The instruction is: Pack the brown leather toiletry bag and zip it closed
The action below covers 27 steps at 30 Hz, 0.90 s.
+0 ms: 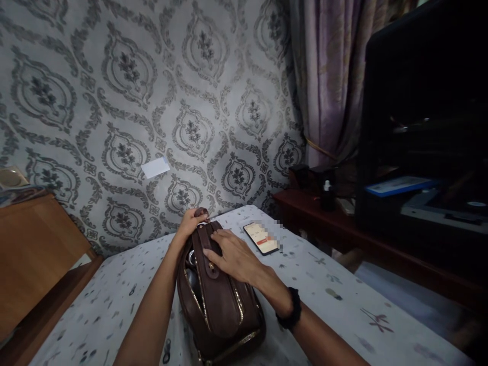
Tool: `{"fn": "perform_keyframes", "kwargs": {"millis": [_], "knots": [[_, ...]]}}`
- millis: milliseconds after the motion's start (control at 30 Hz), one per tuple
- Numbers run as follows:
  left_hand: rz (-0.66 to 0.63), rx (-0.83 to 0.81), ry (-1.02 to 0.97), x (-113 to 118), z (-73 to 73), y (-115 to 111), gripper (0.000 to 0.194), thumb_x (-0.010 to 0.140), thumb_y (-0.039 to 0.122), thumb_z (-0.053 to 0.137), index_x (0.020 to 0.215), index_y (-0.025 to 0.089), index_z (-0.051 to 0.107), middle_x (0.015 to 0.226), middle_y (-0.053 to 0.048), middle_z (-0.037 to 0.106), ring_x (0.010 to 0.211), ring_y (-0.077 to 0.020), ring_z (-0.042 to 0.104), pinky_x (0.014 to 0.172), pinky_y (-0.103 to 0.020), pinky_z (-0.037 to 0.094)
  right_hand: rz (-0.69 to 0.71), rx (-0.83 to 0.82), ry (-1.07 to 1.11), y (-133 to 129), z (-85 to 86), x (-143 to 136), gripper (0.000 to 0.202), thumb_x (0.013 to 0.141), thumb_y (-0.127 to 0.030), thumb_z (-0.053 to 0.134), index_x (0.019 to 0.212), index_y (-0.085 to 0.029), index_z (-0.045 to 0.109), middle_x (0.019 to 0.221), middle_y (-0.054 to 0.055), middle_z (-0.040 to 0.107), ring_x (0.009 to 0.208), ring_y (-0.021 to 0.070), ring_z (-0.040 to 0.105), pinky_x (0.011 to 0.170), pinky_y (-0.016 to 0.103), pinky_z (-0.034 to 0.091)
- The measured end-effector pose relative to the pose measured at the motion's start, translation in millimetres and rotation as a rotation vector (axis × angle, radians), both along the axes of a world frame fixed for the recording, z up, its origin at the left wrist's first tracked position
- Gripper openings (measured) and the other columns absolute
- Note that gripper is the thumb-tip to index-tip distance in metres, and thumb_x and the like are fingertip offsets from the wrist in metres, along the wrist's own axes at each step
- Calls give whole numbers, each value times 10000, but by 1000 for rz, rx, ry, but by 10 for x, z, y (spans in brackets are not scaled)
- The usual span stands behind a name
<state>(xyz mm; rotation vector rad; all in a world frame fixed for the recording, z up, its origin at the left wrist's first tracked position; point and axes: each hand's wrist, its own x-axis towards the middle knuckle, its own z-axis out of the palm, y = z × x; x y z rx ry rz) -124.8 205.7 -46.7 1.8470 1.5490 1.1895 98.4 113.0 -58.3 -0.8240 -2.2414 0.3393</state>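
Observation:
A brown leather bag [223, 310] with gold-toned zips lies on the patterned bed sheet in front of me. The zipped compartment on its left side gapes, showing a round silvery item [191, 257] and something pale below it. At the bag's far end my left hand [192, 221] is closed around a short brown strap loop [201, 212]. My right hand [232, 254] rests on top of the bag, thumb apart from the other fingers, near the central strip and its gold stud [211, 266]. Its fingertips touch the leather. A black band circles my right wrist.
A phone [261, 239] with a lit screen lies right of the bag on the white printed sheet [305, 284]. A wooden panel [41, 254] stands at left. At right are a dark red shelf [305, 213], a small dropper bottle [327, 195] and a large dark screen-like shape [419, 101].

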Motion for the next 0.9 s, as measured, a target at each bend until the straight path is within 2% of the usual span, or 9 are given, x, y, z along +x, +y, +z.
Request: {"fn": "perform_keyframes", "kwargs": {"millis": [133,333,500,667,767,900], "knots": [[-20,25,-31,52,52,-78,252,701,401,730,654,171,639,631,17,628,685,-164,579,682,-265,441,-8,-20,-16,-16,23,4,366,951,-426,570,1139,-142,705,1217,157,721,1220,295,629,1048,402,475],[-66,28,-68,90,58,-195,288,689,454,705,706,169,666,680,1,655,702,-172,589,689,-270,455,5,-42,-9,-1,3,-8,409,949,-403,577,1191,-91,682,1267,195,691,1254,319,607,1077,433,458],[-72,29,-75,85,60,-188,293,685,450,738,717,165,674,701,2,667,728,-173,599,729,-273,467,18,-38,27,19,-26,-6,378,944,-410,569,1172,-137,696,1262,175,702,1237,316,623,1045,445,490],[2,-10,-73,-141,44,-203,268,828,418,708,854,152,688,820,-14,698,817,-172,647,802,-303,506,15,-52,2,16,-57,3,476,963,-421,527,1299,-104,642,1373,196,642,1328,321,565,1108,464,454],[58,-101,-56,-350,-38,-303,259,930,387,649,986,135,665,955,-38,693,852,-168,664,797,-351,556,23,-33,7,21,-123,1,526,980,-424,487,1375,-94,590,1448,205,582,1390,322,509,1154,490,411],[114,-212,-48,-505,-185,-417,306,959,375,621,1157,142,634,1118,-72,670,942,-193,671,815,-384,587,47,-14,14,-8,-198,22,529,1006,-403,416,1400,-90,580,1486,198,546,1430,313,461,1181,501,385]]}}
